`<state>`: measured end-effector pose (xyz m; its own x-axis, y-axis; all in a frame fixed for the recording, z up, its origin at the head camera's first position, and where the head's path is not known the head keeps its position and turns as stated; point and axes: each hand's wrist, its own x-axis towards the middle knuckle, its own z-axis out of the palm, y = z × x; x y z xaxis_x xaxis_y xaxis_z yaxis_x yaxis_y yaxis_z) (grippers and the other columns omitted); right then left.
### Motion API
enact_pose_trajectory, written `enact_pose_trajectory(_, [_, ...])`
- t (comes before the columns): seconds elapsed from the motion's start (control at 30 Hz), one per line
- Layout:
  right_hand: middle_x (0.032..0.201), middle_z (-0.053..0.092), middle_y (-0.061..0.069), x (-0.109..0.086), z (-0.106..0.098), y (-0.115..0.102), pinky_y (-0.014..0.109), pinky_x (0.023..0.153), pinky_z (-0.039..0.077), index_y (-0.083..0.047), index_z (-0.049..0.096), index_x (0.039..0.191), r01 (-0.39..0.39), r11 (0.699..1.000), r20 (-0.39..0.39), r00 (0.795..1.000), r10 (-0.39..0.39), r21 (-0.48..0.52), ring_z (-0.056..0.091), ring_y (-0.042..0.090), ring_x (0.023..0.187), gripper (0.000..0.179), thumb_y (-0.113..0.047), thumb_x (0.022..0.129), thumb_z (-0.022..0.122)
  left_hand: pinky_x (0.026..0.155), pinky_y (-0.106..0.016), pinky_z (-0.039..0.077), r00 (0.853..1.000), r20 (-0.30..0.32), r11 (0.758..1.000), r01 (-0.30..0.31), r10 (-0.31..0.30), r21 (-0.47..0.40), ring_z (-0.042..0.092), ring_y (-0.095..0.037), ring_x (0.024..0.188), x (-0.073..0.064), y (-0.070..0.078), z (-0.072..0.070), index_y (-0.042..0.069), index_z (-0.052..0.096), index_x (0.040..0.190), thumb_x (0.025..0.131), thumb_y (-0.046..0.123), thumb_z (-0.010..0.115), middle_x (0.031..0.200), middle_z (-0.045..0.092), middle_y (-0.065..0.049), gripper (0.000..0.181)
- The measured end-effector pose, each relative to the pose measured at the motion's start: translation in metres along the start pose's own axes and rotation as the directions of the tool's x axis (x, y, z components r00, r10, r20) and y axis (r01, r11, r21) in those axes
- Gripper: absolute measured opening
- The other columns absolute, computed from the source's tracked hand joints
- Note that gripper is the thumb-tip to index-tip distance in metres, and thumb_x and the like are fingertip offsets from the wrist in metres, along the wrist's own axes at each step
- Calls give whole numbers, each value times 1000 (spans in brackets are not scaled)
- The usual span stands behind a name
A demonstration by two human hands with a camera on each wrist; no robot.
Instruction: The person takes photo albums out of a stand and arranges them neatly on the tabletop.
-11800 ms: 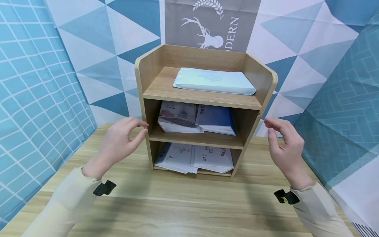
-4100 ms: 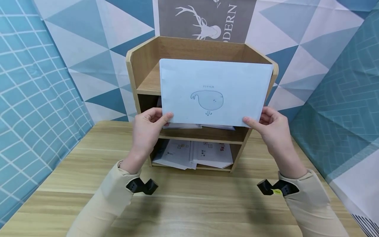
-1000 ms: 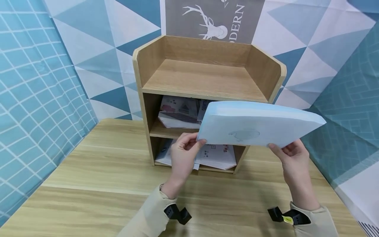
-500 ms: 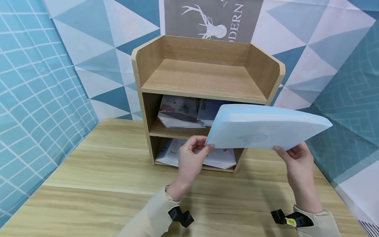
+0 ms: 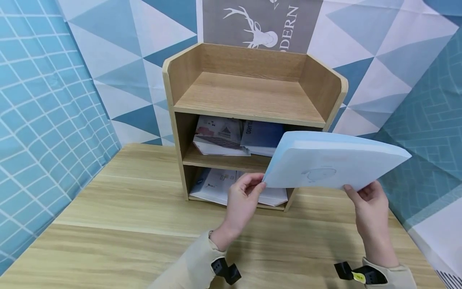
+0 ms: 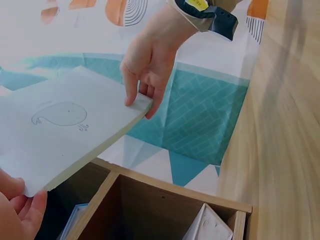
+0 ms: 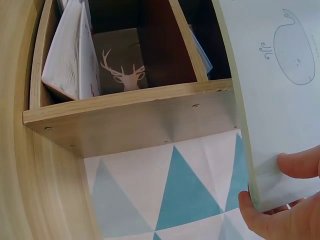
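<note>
A thick stack of paper (image 5: 335,160), with a whale drawn on its top sheet, is held in the air in front of the right side of the wooden shelf (image 5: 249,100). My left hand (image 5: 243,200) pinches its near left corner, thumb on top. At the near edge further right, my right hand (image 5: 371,216) grips it with the thumb on the drawn side. In the left wrist view, the whale drawing on the paper stack (image 6: 65,125) shows fully. The right wrist view shows my right hand's thumb (image 7: 300,162) pressing on the sheet.
The shelf's middle level holds books with a laptop picture (image 5: 220,136) and a dark blue cover (image 5: 261,134). White booklets (image 5: 216,184) lie on the bottom level, partly hidden by my left hand. The shelf stands on a wood-grain table (image 5: 126,224) against a patterned wall covering (image 5: 122,52).
The paper stack has left the shelf's top level, was tilted up facing me, then moved right and lower in both hands. Over the last second it drifts slightly further right and down.
</note>
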<state>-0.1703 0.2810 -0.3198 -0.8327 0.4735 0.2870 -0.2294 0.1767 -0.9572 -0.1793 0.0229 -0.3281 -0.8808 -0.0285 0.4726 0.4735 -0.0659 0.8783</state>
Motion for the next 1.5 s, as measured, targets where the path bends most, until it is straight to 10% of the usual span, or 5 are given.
enact_pose_trajectory(0.6, [105,52,-5,0,-20,19,4,72,44,-11,45,118,-12,999,-20,1000,12,37,53,3,92,38,3,85,57,72,-17,50,998,45,997,36,-33,-66,60,-15,84,-10,-8,16,0,68,97,82,2,63,93,64,-13,16])
enact_pose_trajectory(0.87, [109,55,2,17,-44,62,9,73,46,-5,47,123,117,983,-2,993,-118,140,56,7,96,43,0,82,62,69,-17,51,997,44,995,63,-60,-76,61,-12,81,-18,-12,26,2,69,97,83,4,63,91,63,-12,16])
enact_pose_trajectory(1.13, [102,54,-6,13,-45,38,5,72,43,-12,50,113,11,996,-70,998,-5,88,54,4,95,35,4,83,59,68,-17,51,993,55,991,107,-102,-86,61,-9,79,-20,-16,39,1,69,96,82,0,63,92,64,-12,15])
enact_pose_trajectory(1.5, [116,53,2,29,-68,66,12,87,43,-5,44,127,21,991,-41,999,-15,131,51,10,111,44,-2,85,59,69,-19,51,996,67,996,68,-64,-59,61,-8,80,-21,-17,51,3,70,95,82,4,64,91,66,-9,14])
